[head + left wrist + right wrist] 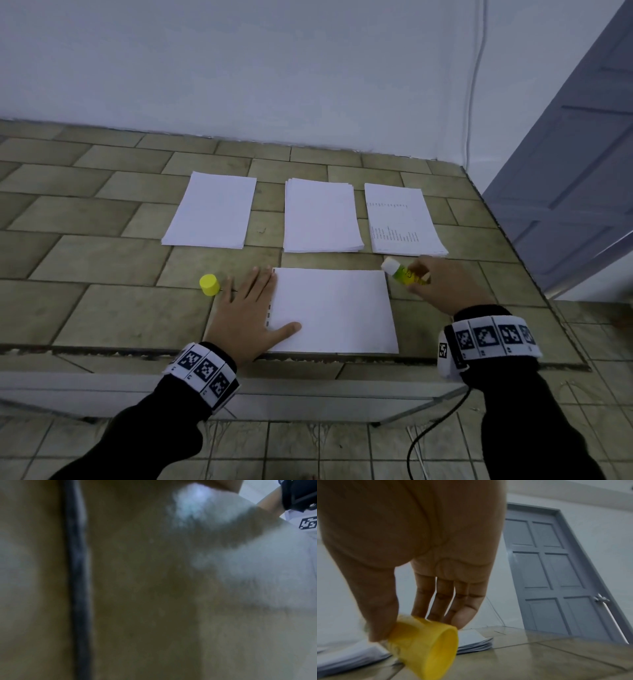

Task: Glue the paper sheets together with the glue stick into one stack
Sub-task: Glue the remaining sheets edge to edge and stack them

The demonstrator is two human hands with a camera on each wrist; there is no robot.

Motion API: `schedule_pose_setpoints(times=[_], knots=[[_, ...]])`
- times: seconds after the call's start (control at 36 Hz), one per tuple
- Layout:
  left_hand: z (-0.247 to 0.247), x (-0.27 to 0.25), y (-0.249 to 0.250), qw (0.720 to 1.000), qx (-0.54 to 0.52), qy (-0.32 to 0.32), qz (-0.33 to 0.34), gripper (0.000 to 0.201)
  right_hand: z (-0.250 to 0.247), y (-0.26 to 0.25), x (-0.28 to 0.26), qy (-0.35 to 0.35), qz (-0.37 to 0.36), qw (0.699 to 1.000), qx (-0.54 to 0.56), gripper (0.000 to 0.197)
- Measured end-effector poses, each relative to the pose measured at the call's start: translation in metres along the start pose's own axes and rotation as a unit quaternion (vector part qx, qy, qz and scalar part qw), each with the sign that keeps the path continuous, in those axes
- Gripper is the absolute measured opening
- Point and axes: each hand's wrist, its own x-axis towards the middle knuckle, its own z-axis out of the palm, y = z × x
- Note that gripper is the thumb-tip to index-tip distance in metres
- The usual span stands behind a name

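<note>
Nearest the person, a single white sheet point(334, 310) lies flat at the front edge of the tiled table point(102, 260). A column of small dark marks runs along the sheet's left edge. The left hand point(245, 317) lies flat, palm down, fingers straight and spread, at that left edge: the thumb rests on the paper, and the fingers lie over the sheet's left margin and the tile beside it. The left wrist view is blurred and shows only brown tile, a dark joint line and a pale patch of paper.

Just left of the left hand, the yellow cap point(209, 284) stands on the table, apart from the glue stick.

At the sheet's far right corner, the right hand point(442, 286) grips the glue stick point(404, 272), thumb on one side and fingers curled over the other. The stick is uncapped; its white end points left toward the sheet corner. The right wrist view shows the stick's yellow base point(426, 646) low over the table, pinched between thumb and fingers point(447, 596). Whether the stick touches the table cannot be told.

Farther back, three paper piles lie in a row, apart from one another: the left pile point(210, 210) and the middle pile point(322, 216) are blank on top, and the right pile point(402, 221) bears faint print.

Beyond the table stands a white wall point(274, 68); a grey panelled door point(556, 568) is at the right.
</note>
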Motion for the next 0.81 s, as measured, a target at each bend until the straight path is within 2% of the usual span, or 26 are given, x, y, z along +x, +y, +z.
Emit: schedule_pose_setpoints(times=[0.08, 0.19, 0.36, 0.56, 0.61, 0.67, 0.75, 0.81], knots=[[0.001, 0.000, 0.000, 1.000, 0.003, -0.005, 0.000, 0.121, -0.005, 0.009, -0.001, 0.068, 0.020, 0.996, 0.061, 0.026], [0.001, 0.000, -0.001, 1.000, -0.004, 0.005, 0.005, 0.120, -0.008, 0.018, 0.002, 0.120, 0.088, 0.980, 0.130, 0.032], [0.004, -0.001, -0.002, 1.000, -0.016, 0.005, 0.011, 0.110, -0.003, 0.033, 0.010, 0.131, 0.180, 0.960, 0.173, 0.042], [0.003, 0.000, -0.003, 1.000, -0.009, 0.000, 0.015, 0.104, 0.003, 0.038, 0.017, 0.134, 0.206, 0.950, 0.192, 0.040], [0.004, 0.000, -0.003, 1.000, -0.008, 0.002, 0.015, 0.103, 0.003, 0.037, 0.017, 0.131, 0.219, 0.947, 0.197, 0.039], [0.004, 0.000, -0.003, 1.000, -0.009, -0.001, 0.013, 0.102, 0.003, 0.036, 0.016, 0.109, 0.240, 0.947, 0.185, 0.026], [0.002, 0.000, -0.002, 1.000, -0.015, -0.002, 0.011, 0.105, 0.006, 0.030, 0.008, 0.033, 0.257, 0.954, 0.149, 0.043], [0.001, 0.001, -0.002, 1.000, -0.019, -0.003, 0.007, 0.108, 0.008, 0.017, 0.003, -0.018, 0.240, 0.961, 0.133, 0.035]])
